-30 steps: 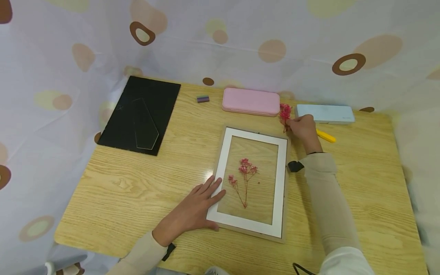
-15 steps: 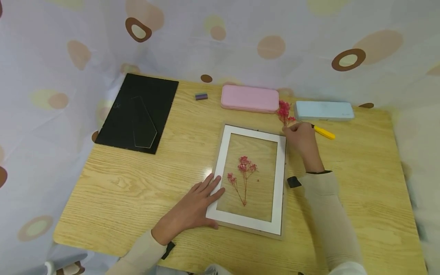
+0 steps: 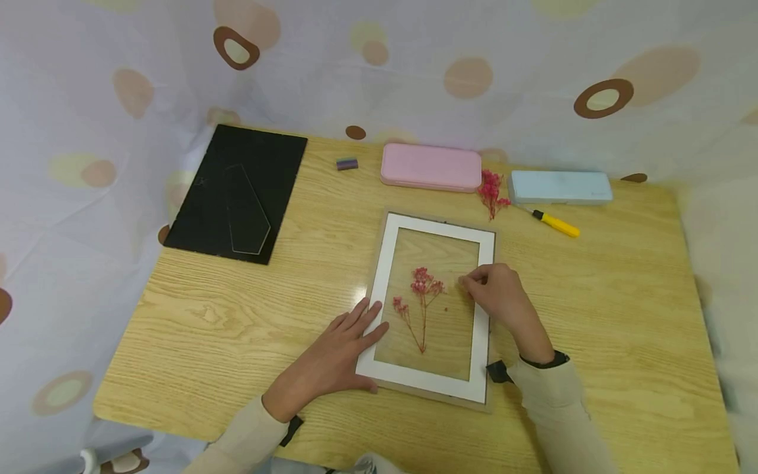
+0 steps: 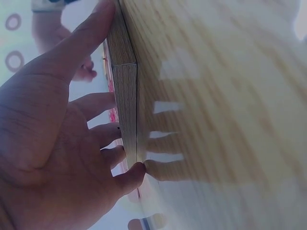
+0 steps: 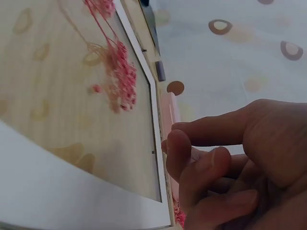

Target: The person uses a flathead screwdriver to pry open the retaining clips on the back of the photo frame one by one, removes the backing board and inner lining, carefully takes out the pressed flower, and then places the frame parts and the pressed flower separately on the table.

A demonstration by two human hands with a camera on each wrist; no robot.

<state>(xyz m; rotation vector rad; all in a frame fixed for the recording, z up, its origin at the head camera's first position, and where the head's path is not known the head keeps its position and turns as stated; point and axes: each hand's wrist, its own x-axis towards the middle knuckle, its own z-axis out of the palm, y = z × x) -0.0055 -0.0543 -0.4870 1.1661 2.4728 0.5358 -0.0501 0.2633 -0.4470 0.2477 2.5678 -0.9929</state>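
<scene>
A picture frame with a white mat border [image 3: 389, 258] and a clear pane lies on the table. On the pane are a pink dried flower sprig [image 3: 423, 313] and a tiny loose pink bit [image 5: 96, 88]. My left hand [image 3: 331, 359] rests spread along the frame's lower left side, its fingers on the border and its thumb at the bottom edge. Over the right side of the pane is my right hand [image 3: 500, 296], fingers curled, thumb and index fingertips together. Nothing shows between those fingertips. Another pink dried flower bunch [image 3: 490, 191] lies beyond the frame's top right corner.
Along the back stand a pink case [image 3: 431, 166] and a light blue case [image 3: 559, 187]. A yellow-handled screwdriver [image 3: 556, 224] lies before the blue one. The black backing board [image 3: 237, 194] is at the back left, with a small dark purple block [image 3: 347, 164] right of it.
My right hand has let go of the pink flower bunch at the back and come toward me over the pane. The bunch stays behind near the cases. My left hand holds its place.
</scene>
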